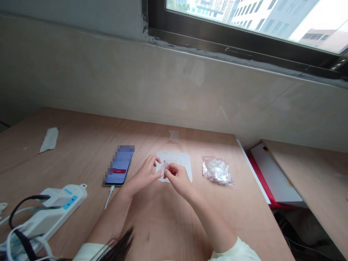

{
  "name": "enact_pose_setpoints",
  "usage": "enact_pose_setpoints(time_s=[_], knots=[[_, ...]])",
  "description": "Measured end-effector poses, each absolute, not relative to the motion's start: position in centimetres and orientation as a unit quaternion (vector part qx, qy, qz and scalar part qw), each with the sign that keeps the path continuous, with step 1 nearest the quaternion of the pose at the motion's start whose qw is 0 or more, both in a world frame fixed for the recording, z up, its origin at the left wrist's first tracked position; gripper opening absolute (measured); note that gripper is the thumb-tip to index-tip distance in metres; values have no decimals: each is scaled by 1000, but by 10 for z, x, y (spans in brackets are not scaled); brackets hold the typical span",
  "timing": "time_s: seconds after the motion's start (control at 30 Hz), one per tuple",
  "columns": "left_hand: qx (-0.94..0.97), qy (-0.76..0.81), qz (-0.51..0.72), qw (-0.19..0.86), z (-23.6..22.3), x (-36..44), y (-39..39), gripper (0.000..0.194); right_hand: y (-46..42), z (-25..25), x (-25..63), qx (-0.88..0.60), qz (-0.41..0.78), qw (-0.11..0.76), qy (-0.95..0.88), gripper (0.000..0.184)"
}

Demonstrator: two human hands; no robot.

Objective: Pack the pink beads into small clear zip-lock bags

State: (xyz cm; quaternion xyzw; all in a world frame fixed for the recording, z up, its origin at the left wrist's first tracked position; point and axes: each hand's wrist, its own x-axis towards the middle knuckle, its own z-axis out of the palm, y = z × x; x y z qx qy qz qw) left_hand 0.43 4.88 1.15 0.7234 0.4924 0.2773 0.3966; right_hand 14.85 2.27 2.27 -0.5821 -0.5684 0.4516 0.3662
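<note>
A person's left hand [148,169], thumb and fingers parted, and right hand [176,177], fingertips drawn close, flank a small clear item [164,165] at frame center; whether the right grips it cannot be told. White paper [186,159] beneath probably keeps it visible.

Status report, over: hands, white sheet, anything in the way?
Left hand and right hand close together at white sheet. Grip details too small to tell. Phone to the left, plastic bag to the right, both off the sheet.
</note>
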Motion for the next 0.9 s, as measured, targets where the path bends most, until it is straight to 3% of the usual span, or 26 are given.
enact_pose_setpoints(time_s=[0.13,0.4,0.5,0.57,0.67,0.77,0.9], knots=[[741,451,301,396,13,8,53,47,26,23,151,-587,481,363,-540,15],[735,403,204,505,37,-1,49,51,36,16,153,-519,580,405,-480,12],[740,417,205,487,35,-7,46,59,37,8,152,-501,609,393,-473,15],[745,437,222,453,29,-10,47,55,38,-1,151,-535,566,398,-486,18],[753,457,235,410,18,-14,50,53,40,-17,147,-635,385,384,-548,13],[762,473,232,376,10,-17,53,53,41,-31,141,-685,238,305,-617,7],[777,478,217,346,4,-16,55,52,41,-37,135,-699,172,215,-660,9]])
